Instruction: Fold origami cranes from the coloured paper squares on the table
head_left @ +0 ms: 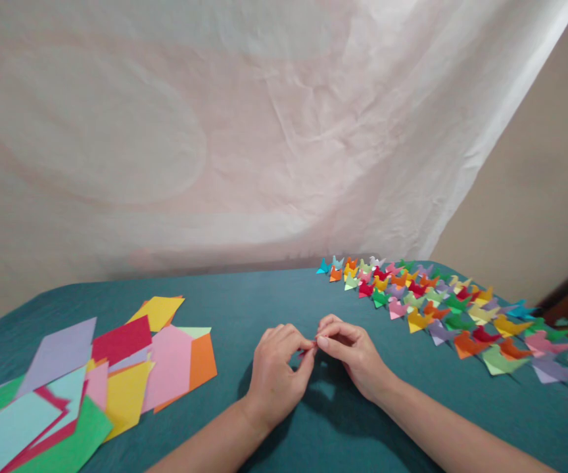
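My left hand [277, 371] and my right hand [350, 351] meet above the teal tablecloth [244, 302], fingertips pinched together on a small folded piece of red paper [308, 351]. Most of that piece is hidden by the fingers. Both hands hover a little above the cloth near the middle of the table.
A loose pile of coloured paper sheets [116, 374] lies at the left, in purple, red, pink, yellow, orange and green. Several small folded paper figures [442, 309] in many colours stand in rows at the right. A white creased cloth [264, 131] hangs behind the table.
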Available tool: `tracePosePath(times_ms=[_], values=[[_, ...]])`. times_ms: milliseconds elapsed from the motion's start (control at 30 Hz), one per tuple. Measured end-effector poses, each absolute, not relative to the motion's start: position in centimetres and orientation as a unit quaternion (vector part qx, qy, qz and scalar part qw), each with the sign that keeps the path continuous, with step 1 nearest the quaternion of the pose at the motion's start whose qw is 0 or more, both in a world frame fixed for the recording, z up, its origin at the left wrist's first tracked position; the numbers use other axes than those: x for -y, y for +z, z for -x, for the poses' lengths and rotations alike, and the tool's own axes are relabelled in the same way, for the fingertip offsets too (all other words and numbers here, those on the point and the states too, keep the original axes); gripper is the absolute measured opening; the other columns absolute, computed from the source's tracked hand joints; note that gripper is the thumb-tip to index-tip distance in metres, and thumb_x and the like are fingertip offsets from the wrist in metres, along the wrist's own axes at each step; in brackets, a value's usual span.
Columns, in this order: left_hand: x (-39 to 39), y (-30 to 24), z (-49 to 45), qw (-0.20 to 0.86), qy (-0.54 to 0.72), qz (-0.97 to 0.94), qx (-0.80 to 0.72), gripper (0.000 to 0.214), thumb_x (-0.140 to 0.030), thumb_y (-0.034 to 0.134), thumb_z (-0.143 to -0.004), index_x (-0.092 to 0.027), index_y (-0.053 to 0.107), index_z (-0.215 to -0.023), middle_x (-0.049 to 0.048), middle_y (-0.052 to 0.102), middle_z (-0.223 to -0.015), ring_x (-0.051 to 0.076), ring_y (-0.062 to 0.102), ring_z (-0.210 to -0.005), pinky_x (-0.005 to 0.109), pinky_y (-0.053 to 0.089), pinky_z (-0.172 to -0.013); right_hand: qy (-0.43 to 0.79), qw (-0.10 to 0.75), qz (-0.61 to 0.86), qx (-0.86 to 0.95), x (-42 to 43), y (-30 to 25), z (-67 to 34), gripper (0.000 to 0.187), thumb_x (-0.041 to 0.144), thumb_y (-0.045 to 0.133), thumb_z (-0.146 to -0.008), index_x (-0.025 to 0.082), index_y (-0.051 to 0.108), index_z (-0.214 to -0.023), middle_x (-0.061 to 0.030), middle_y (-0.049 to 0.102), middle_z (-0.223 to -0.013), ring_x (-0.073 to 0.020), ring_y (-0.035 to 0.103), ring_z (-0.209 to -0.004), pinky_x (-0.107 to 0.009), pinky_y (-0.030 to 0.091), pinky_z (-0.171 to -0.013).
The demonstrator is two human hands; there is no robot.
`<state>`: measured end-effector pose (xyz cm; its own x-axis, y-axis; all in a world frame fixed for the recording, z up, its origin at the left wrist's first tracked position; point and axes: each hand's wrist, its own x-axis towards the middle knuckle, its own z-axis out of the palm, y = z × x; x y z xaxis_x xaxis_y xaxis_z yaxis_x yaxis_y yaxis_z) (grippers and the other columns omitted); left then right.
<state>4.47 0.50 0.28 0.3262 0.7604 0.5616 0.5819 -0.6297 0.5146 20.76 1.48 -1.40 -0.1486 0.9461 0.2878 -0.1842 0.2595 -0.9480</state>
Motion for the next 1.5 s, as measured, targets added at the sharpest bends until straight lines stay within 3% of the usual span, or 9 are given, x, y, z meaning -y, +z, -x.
tracePosePath(times_ms=[500, 667, 800, 900, 1333, 1500], values=[[-0.4, 0.3, -4.6, 0.135, 0.402, -0.803, -0.418, 0.016, -0.021, 0.052, -0.084, -0.019, 0.059, -0.069, 0.0023, 0.058, -0.069, 0.016, 0.053, -0.070, 0.028, 0.036, -0.067, 0.508, 0.567, 0.330, 0.558, -1.3, -1.2, -20.8, 0.012, 0.029, 0.069, -0.075, 0.020, 0.067, -0.067, -0.0007, 0.051, -0.078, -0.0146, 0.050, -0.077, -0.026, 0.041, -0.071], [-0.5, 0.6, -4.9, 0.266, 0.427, -0.752, -0.426, 0.019, -0.026, 0.057, -0.080, -0.017, 0.060, -0.063, 0.0019, 0.060, -0.066, 0.014, 0.055, -0.065, 0.025, 0.040, -0.064, 0.490, 0.563, 0.332, 0.577, -1.2, -1.0, -20.7, 0.017, 0.032, 0.062, -0.081, 0.019, 0.067, -0.071, -0.0031, 0.054, -0.084, -0.0178, 0.050, -0.091, -0.027, 0.041, -0.079], [-1.0, 0.4, -4.9, 0.399, 0.428, -0.686, -0.434, 0.017, -0.026, 0.059, -0.077, -0.015, 0.062, -0.066, 0.0021, 0.062, -0.065, 0.014, 0.055, -0.062, 0.023, 0.042, -0.062, 0.469, 0.555, 0.366, 0.582, -1.3, -0.7, -20.8, 0.021, 0.037, 0.055, -0.086, 0.020, 0.067, -0.090, -0.0028, 0.057, -0.086, -0.0160, 0.053, -0.083, -0.027, 0.043, -0.076], [-1.3, 0.1, -4.8, 0.456, 0.424, -0.655, -0.427, 0.018, -0.030, 0.059, -0.078, -0.013, 0.062, -0.071, 0.0030, 0.063, -0.066, 0.013, 0.054, -0.062, 0.023, 0.042, -0.061, 0.434, 0.549, 0.386, 0.601, -1.3, -0.6, -20.9, 0.021, 0.036, 0.055, -0.085, 0.020, 0.066, -0.092, -0.0029, 0.060, -0.086, -0.0161, 0.055, -0.082, -0.027, 0.044, -0.077], [-1.7, -0.3, -4.7, 0.512, 0.419, -0.625, -0.414, 0.022, -0.033, 0.063, -0.075, -0.012, 0.059, -0.071, 0.0021, 0.060, -0.065, 0.012, 0.052, -0.059, 0.023, 0.041, -0.059, 0.379, 0.541, 0.399, 0.636, -1.4, -1.2, -21.2, 0.017, 0.026, 0.057, -0.084, 0.020, 0.066, -0.096, -0.0034, 0.064, -0.089, -0.0152, 0.059, -0.080, -0.026, 0.047, -0.073], [-1.7, -0.3, -4.6, 0.519, 0.411, -0.629, -0.407, 0.022, -0.033, 0.063, -0.075, -0.012, 0.059, -0.070, 0.0017, 0.059, -0.065, 0.012, 0.052, -0.060, 0.023, 0.041, -0.059, 0.375, 0.531, 0.396, 0.648, -1.6, -0.8, -21.4, 0.012, 0.023, 0.056, -0.082, 0.018, 0.065, -0.088, -0.0023, 0.063, -0.082, -0.0139, 0.057, -0.074, -0.025, 0.046, -0.069]])
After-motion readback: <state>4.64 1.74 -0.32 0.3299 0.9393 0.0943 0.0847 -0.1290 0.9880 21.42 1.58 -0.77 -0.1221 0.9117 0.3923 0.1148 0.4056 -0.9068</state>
